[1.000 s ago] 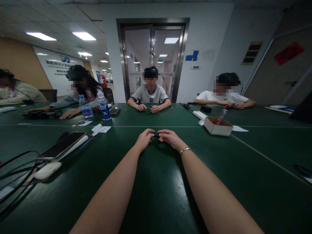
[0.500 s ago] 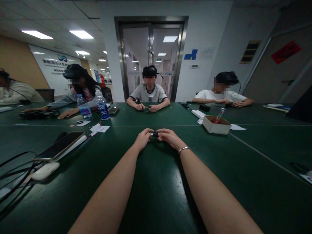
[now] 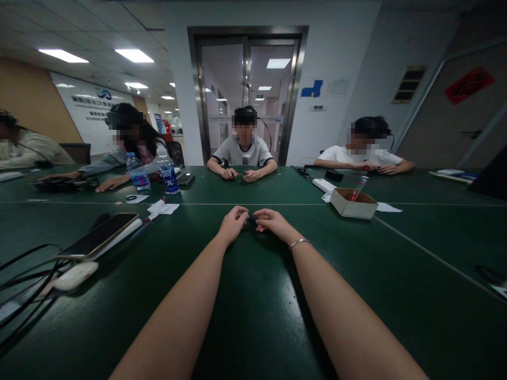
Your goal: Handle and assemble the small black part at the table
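Note:
Both of my hands are close together over the middle of the green table (image 3: 253, 306). The fingertips of my right hand (image 3: 275, 221) are closed on a small black object (image 3: 252, 220), whose kind is too small to tell. My left hand (image 3: 233, 224) is in a pinch just left of it, with fingers bent together. Whatever is between the left fingertips, if anything, is too small to make out. A narrow gap shows between the left fingers and the black object.
On the left lie a phone (image 3: 99, 235), a white rounded device (image 3: 76, 276) and black cables (image 3: 29, 279). Two bottles (image 3: 169, 177) stand farther back. A small open box (image 3: 354, 205) holding a red-and-clear tube sits at the right. Several people sit around the table.
A silver end of the black object showed between my hands earlier; it is out of sight now. The black object is tilted more, and my left fingers have drawn slightly away.

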### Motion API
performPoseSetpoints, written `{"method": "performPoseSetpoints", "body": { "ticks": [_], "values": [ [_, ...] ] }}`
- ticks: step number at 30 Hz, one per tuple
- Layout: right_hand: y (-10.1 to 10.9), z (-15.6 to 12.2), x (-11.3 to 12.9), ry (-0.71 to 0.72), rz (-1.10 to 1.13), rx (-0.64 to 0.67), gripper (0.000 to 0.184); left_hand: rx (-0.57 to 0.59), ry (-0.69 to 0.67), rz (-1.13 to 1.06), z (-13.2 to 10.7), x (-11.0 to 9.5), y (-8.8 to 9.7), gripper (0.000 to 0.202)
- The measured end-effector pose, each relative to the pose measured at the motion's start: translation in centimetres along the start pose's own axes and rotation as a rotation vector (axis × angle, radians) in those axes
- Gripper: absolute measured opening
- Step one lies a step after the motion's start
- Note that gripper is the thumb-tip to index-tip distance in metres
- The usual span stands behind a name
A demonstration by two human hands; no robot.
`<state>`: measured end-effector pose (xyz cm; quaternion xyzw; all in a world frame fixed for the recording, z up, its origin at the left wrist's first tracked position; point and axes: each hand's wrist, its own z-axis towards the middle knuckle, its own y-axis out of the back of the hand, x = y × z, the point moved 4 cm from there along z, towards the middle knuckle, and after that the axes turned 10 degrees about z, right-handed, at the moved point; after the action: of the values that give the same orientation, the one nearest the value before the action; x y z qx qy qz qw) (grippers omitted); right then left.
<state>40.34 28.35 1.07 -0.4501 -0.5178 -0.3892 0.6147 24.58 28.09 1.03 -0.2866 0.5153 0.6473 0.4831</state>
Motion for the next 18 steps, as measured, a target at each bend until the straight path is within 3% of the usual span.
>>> {"method": "performPoseSetpoints", "body": {
  "ticks": [4,8,13,16,18],
  "values": [
    [-0.7,0.4,-0.3,0.035,-0.248,-0.004,0.021,-0.012,-0.025,0.06,0.0,0.0,0.1,0.029],
    [-1.9,0.5,-0.1,0.056,-0.114,0.038,0.036,0.054,-0.014,0.025,-0.1,0.2,-0.2,0.032],
    [-2.7,-0.1,0.3,0.027,-0.084,0.073,0.027,0.086,-0.042,0.144,-0.2,-0.9,-0.8,0.03],
    [-1.1,-1.8,0.9,0.002,-0.136,0.057,0.04,0.271,-0.069,0.238,-2.0,-3.5,0.0,0.032],
    [1.1,-4.0,1.6,-0.027,-0.177,0.03,0.049,0.414,-0.093,0.324,-4.9,-5.2,2.1,0.028]
  ]
}}
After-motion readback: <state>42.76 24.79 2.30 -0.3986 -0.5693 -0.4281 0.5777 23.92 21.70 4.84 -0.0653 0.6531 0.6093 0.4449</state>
